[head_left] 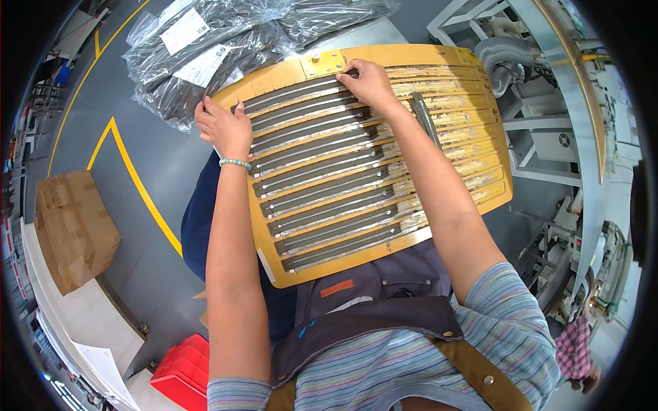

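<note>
Left hand (225, 127) resting on the near-left edge of a yellow slotted board (384, 257), fingers curled over the ends of the upper strips, pinning rather than gripping. Right hand (370, 82) farther away at the board's top edge, fingertips pressed flat on the topmost dark strip (295, 92), just below a small yellow plate with screws (322, 63); pressing, not clenched, though whether the thumb pinches the strip's end cannot be told from this angle. Board propped on the lap, tilted away from the body, carrying a stack of long, thin dark strips (322, 181) seated one per groove. Long axis of each strip running from the left hand side across toward the right forearm, slightly bowed, near ends at the left hand lower than the far ends. To seat the top strip well, probably best to keep the left hand steady as a stop, slide the right fingertips along the strip's length, and press evenly so it settles fully in its groove without riding over the neighbour. Beyond the left hand, clear plastic bags of dark parts (205, 55); beyond the right hand, a grey ribbed hose (504, 55).
</note>
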Demonstrator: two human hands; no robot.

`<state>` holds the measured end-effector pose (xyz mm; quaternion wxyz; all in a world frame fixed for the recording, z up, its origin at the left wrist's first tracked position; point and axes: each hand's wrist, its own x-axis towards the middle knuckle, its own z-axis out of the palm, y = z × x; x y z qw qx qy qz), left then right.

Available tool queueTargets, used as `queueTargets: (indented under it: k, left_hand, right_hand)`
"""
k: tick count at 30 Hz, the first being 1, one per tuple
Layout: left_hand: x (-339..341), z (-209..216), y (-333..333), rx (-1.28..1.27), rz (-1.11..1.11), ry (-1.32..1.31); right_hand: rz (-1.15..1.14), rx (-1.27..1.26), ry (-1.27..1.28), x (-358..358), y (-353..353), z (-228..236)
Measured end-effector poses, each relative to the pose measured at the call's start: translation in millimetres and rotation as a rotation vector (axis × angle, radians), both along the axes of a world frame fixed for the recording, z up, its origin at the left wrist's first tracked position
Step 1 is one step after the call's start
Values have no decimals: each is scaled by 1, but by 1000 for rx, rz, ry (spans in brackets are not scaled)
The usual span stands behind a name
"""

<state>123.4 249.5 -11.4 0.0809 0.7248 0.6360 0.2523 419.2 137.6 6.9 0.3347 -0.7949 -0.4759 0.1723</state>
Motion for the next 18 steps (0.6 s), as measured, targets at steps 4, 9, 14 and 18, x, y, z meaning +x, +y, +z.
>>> queueTargets:
  k: [4, 9, 14, 18]
  left_hand:
    - [0, 5, -2, -28, 6, 2]
    - [2, 4, -2, -16, 2, 4]
    - [-4, 3, -4, 9, 14, 26]
    - [1, 6, -6, 45, 6, 28]
  right_hand:
    - [-23, -1, 13, -2, 0, 1]
    - [-43, 1, -50, -8, -1, 3]
    - [-54, -20, -74, -22, -2, 12]
    - [-59, 13, -162, -20, -1, 8]
